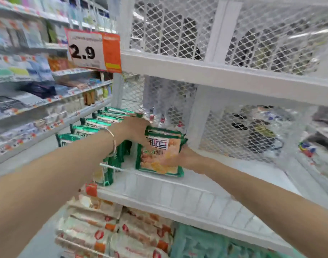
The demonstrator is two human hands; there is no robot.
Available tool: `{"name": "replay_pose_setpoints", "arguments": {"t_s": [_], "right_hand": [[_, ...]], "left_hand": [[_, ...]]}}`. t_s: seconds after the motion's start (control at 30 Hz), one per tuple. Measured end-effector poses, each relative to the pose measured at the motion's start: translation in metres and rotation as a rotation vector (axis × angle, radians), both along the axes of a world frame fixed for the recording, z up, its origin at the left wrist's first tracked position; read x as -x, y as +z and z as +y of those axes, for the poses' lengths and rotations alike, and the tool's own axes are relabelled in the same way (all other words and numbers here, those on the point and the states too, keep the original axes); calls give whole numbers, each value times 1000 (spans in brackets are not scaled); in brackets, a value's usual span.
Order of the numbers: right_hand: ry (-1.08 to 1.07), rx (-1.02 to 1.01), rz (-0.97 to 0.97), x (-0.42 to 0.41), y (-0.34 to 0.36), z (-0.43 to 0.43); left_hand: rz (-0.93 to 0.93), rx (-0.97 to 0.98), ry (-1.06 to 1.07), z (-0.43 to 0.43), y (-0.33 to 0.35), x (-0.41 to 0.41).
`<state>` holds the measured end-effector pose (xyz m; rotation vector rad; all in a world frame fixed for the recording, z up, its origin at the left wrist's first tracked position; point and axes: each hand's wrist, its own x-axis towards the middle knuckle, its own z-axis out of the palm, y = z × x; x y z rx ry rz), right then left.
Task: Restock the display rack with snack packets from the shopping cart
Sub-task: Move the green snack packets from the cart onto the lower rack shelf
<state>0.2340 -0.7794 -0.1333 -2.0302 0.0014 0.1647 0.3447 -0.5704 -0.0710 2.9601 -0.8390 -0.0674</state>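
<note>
Reference: the snack packet [160, 151]. Its print is motion-blurred and unreadable. At its upper left corner, the fingers of the left hand [134, 128] are out of sight. At its right edge, the right hand [183, 158] smears into the packet face. To its left, the forearm covers part of the green packet row [96, 123]. Above left, the small print on the price sign [93, 50] is illegible. Below, the stacked packets [111, 229] are cut off by the bottom edge.

Arms outstretched, left grip [136, 130] above right grip [185, 158], both clasping one packet [159, 153].
</note>
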Motion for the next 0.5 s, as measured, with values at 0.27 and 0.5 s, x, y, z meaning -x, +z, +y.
{"name": "replay_pose_setpoints", "arguments": {"t_s": [0.27, 0.5], "right_hand": [[-168, -173, -118, -75, -36, 16], [-167, -251, -190, -91, -35, 34]], "left_hand": [[-206, -374, -10, -2, 23, -14], [-50, 2, 30, 8, 12, -41]]}}
